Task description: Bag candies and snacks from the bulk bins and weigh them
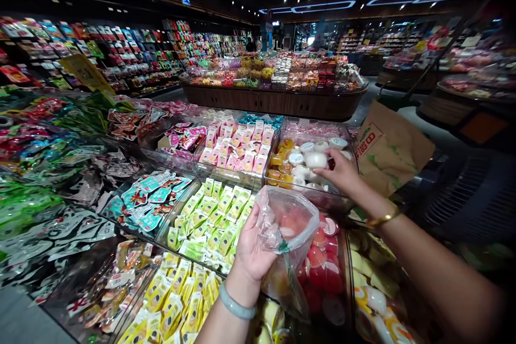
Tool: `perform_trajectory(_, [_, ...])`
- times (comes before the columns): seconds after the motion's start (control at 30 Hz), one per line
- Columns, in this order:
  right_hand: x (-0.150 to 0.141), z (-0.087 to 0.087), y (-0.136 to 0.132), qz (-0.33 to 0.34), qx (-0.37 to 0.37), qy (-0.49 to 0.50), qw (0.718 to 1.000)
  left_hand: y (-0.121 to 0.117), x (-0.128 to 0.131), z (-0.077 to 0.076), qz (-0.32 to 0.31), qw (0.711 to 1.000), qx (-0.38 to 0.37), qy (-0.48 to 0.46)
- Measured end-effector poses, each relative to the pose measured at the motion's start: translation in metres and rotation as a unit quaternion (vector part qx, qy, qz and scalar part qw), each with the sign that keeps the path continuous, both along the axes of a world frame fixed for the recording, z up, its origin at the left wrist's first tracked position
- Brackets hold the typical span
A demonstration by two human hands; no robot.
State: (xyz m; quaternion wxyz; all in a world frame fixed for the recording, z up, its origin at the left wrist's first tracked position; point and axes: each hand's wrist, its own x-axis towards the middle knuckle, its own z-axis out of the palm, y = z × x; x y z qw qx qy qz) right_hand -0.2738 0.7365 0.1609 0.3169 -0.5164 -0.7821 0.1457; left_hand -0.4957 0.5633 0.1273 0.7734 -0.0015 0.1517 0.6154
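Note:
My left hand [256, 244] grips the edge of a clear plastic bag [288, 220], holding its mouth open. A few items show dimly through the bag's side. Up and to the right, my right hand [341, 171] pinches a white jelly cup [316, 160] over a bin of white and yellow cups. Yellow jelly cups [282, 158] lie at the left of that same bin. Red jelly cups [326, 258] fill the bin beneath and beside the bag.
Bins of pink packets [237, 145], green packets [213, 209] and yellow packets [177, 295] lie to the left. A brown paper bag [389, 148] stands at the right. Another display island [278, 99] is beyond, with stocked shelves [133, 43] at the far left.

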Motion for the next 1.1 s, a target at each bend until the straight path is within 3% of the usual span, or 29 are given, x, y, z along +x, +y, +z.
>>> perform_trajectory(0.07, [-0.009, 0.005, -0.031, 0.109, -0.076, 0.074, 0.988, 0.000, 0.001, 0.001, 0.010, 1.000, 0.009, 0.017])
perform_trajectory(0.17, [-0.025, 0.004, -0.073, 0.231, -0.104, 0.025, 0.967, 0.000, 0.003, 0.004, -0.007, 1.000, 0.009, 0.022])
perform_trajectory(0.27, [-0.039, -0.009, -0.096, 0.245, -0.062, -0.093, 0.963, 0.000, 0.005, 0.010, -0.030, 1.000, 0.006, 0.005])
perform_trajectory(0.33, [-0.045, -0.020, -0.102, 0.236, -0.052, -0.143, 0.960, -0.001, 0.005, 0.012, -0.010, 1.000, 0.012, -0.002])
perform_trajectory(0.5, [-0.047, -0.024, -0.102, 0.243, -0.025, -0.114, 0.963, -0.004, 0.003, 0.010, -0.033, 0.999, 0.017, 0.009])
perform_trajectory(0.57, [-0.037, -0.015, -0.095, 0.207, -0.004, -0.108, 0.972, -0.004, 0.001, 0.009, -0.030, 0.999, 0.012, 0.005])
perform_trajectory(0.67, [-0.012, 0.000, -0.075, 0.036, 0.020, -0.206, 0.978, -0.005, 0.001, 0.006, -0.007, 1.000, 0.003, -0.015])
perform_trajectory(0.73, [0.008, 0.006, -0.058, -0.093, 0.012, -0.304, 0.948, -0.005, 0.002, 0.005, -0.005, 1.000, -0.004, -0.023])
perform_trajectory(0.8, [0.024, 0.008, -0.041, -0.163, -0.019, -0.369, 0.915, -0.004, 0.003, 0.004, -0.010, 1.000, -0.009, -0.025])
perform_trajectory(0.93, [0.033, 0.001, -0.020, -0.149, -0.058, -0.410, 0.898, -0.002, 0.005, 0.002, -0.016, 1.000, -0.013, -0.024])
perform_trajectory(1.1, [0.024, -0.007, -0.016, -0.136, -0.055, -0.423, 0.894, -0.003, 0.005, 0.004, -0.018, 1.000, -0.023, -0.011])
